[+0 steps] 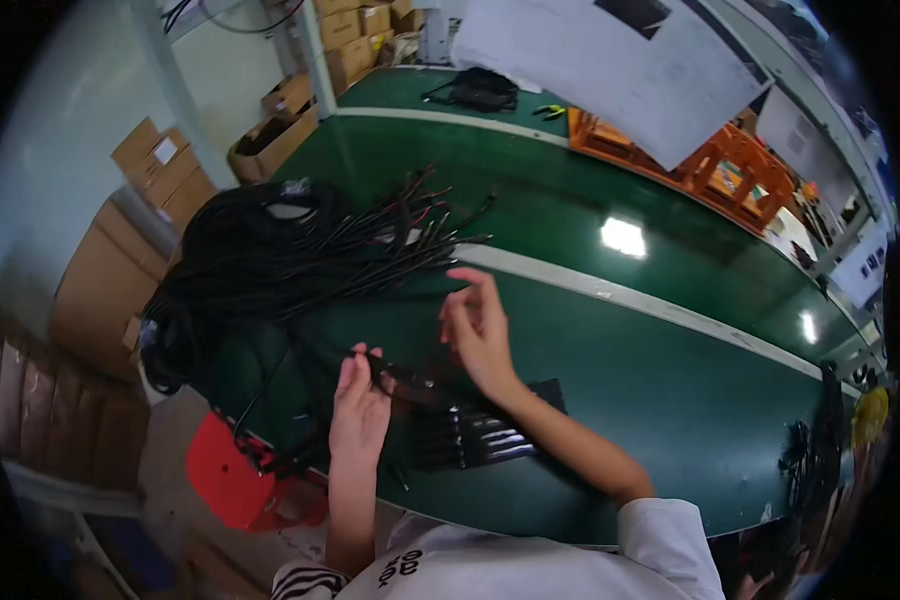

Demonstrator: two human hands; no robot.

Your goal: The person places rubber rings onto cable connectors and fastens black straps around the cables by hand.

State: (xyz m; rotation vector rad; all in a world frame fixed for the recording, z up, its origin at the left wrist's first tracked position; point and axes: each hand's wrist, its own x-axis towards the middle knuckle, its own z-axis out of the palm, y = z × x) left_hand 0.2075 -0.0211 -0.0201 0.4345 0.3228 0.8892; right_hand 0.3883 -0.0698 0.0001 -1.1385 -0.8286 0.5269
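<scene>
Worktop (560,220): smooth, glossy. Cables (270,255): plastic-looking, mostly matt. Box (340,60): matt cardboard. Stool (226,475): smooth plastic. Shirt (560,572): cloth.

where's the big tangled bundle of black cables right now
In the head view, the big tangled bundle of black cables lies on the left part of the dark green worktable, beyond the bare left hand.

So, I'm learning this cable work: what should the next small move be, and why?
Probably bring the right hand toward the black cable at the left hand to help steady it. The cable lies against the left hand's fingers, while the right hand is apart from it, with nothing clearly held.
</scene>
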